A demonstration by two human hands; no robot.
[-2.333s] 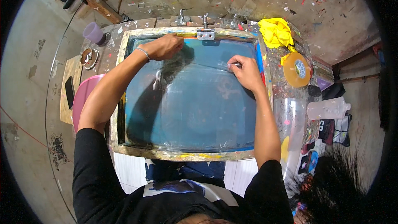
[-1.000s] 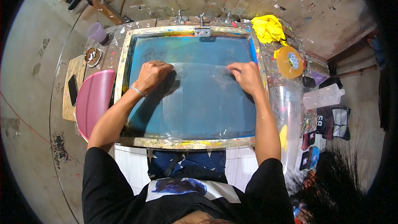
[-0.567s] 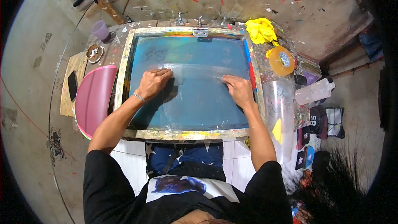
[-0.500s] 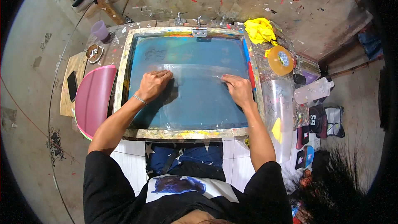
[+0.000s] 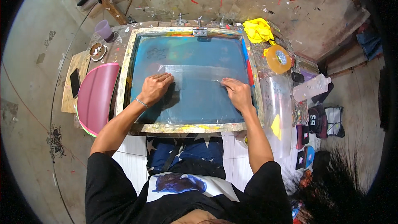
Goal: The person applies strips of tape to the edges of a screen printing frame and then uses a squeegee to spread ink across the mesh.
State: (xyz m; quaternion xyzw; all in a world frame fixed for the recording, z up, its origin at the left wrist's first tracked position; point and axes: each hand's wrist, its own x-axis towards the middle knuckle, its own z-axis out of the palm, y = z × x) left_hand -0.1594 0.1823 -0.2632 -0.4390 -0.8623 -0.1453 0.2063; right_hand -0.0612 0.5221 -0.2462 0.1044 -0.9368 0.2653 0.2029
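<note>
A wooden-framed printing screen (image 5: 182,129) with blue-green mesh (image 5: 195,103) lies in front of me, held by a metal hinge clamp (image 5: 200,32) at its far edge. Across its middle, a clear strip of tape (image 5: 201,72) stretches between my hands. My left hand (image 5: 155,88) pinches the strip's left end, fingertips bunched together. At the right end, my right hand (image 5: 238,92) has thumb and fingers closed on it. The strip is at or just over the mesh; whether it touches all along I cannot tell. Some transparent film shows by my left fingertips.
Right of the screen are a yellow cloth (image 5: 259,30), a tape roll (image 5: 278,59), a clear plastic sheet (image 5: 277,99) and a translucent bottle (image 5: 311,88). To its left lie a pink curved panel (image 5: 98,97), a phone (image 5: 75,83), a purple cup (image 5: 103,30) and a small round dish (image 5: 98,51).
The strip, bowed earlier, now looks straighter and flatter between my hands. Both hands stay close to where they were over the mesh. The whole view has shifted slightly.
</note>
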